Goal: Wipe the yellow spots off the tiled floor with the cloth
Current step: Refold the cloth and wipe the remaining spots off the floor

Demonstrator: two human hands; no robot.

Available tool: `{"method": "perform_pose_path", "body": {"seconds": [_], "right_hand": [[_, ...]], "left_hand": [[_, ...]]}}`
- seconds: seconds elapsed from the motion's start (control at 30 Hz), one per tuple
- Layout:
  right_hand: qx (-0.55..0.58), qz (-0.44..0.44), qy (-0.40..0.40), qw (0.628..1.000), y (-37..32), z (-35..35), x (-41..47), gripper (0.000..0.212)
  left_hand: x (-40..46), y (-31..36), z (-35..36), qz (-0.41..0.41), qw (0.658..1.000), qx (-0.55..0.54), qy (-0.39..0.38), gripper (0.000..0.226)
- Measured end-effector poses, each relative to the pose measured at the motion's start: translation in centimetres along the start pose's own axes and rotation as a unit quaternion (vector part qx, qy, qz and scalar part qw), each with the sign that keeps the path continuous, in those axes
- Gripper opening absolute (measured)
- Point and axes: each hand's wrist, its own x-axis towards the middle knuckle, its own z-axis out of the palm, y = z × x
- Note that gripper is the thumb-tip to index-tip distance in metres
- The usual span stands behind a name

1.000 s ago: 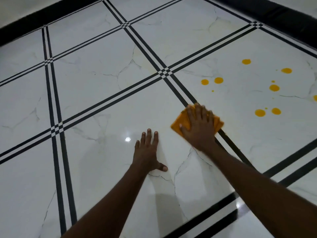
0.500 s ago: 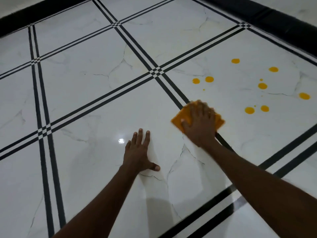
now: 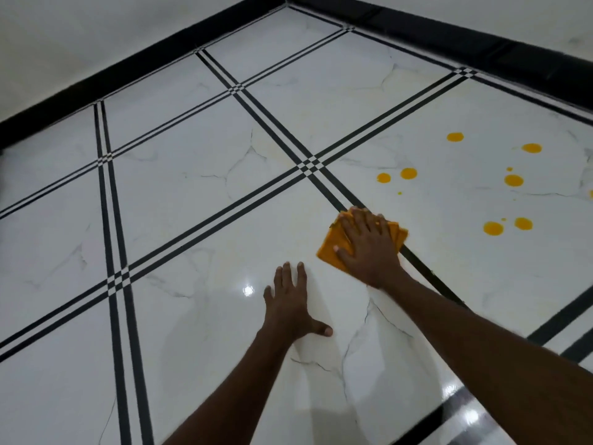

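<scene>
Right hand (image 3: 369, 248) pressing cloth (image 3: 330, 252) flat, left hand (image 3: 288, 303) on tiled floor (image 3: 192, 220)

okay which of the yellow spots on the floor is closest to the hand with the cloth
The larger spot of the pair directly right of the right hand pressing the cloth. Its twin lies farther right; the rest sit farther up the tile.
</scene>
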Motion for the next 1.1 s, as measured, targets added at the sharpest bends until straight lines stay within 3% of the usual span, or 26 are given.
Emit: {"method": "perform_pose_path", "body": {"seconds": [0.17,0.23,0.33,0.37,0.4,0.5,0.53,0.6,0.67,0.77,0.87,0.97,1.03,1.1], "right_hand": [[0.026,0.243,0.077,0.967,-1.6,0.1,-3.2,0.086],[0.022,0.190,0.066,0.979,-3.2,0.5,-4.0,0.087],[0.008,-0.009,0.017,1.000,-2.0,0.3,-0.1,0.084],[-0.002,-0.032,0.001,0.999,-0.5,0.1,1.9,0.083],[-0.005,-0.005,-0.004,1.000,1.3,-0.2,3.8,0.082],[0.009,0.222,0.051,0.974,4.9,-0.6,4.8,0.079],[0.015,0.258,0.072,0.963,4.1,-0.4,3.4,0.080],[0.017,0.217,0.086,0.972,0.7,0.2,-0.5,0.083],[0.027,0.095,0.062,0.993,-2.1,0.9,-2.2,0.085],[0.010,-0.008,0.022,1.000,-1.3,0.8,1.0,0.084],[0.010,0.106,0.028,0.994,2.1,0.2,2.1,0.080],[0.012,0.207,0.070,0.976,3.1,-0.3,-3.7,0.081],[0.005,0.199,0.079,0.977,1.3,-0.1,-9.2,0.083],[0.009,0.113,0.057,0.992,0.0,0.3,-11.3,0.085]], "left_hand": [[1.6,0.2,0.6,0.002,1.000,-0.002,-0.012,0.147],[1.5,0.1,0.9,0.001,1.000,0.005,0.000,0.146],[1.6,0.1,0.8,0.005,1.000,0.013,0.003,0.145],[1.6,0.2,0.8,0.004,1.000,0.013,0.000,0.145],[1.6,0.3,0.8,0.003,1.000,0.013,-0.002,0.144],[1.7,0.4,0.7,0.000,1.000,0.016,-0.008,0.144],[1.8,0.5,0.7,0.000,1.000,0.015,-0.013,0.144],[1.8,0.7,0.5,-0.003,1.000,0.017,-0.015,0.144],[1.6,0.7,0.3,-0.007,1.000,0.021,-0.009,0.144],[1.9,0.6,0.6,-0.005,1.000,0.023,-0.013,0.144],[1.9,0.2,0.7,-0.003,1.000,0.016,-0.009,0.144],[2.0,0.2,0.8,0.000,1.000,0.015,-0.007,0.145],[1.9,0.4,0.7,-0.005,1.000,0.018,-0.009,0.146],[1.9,0.5,0.5,-0.007,1.000,0.024,-0.009,0.146]]}}
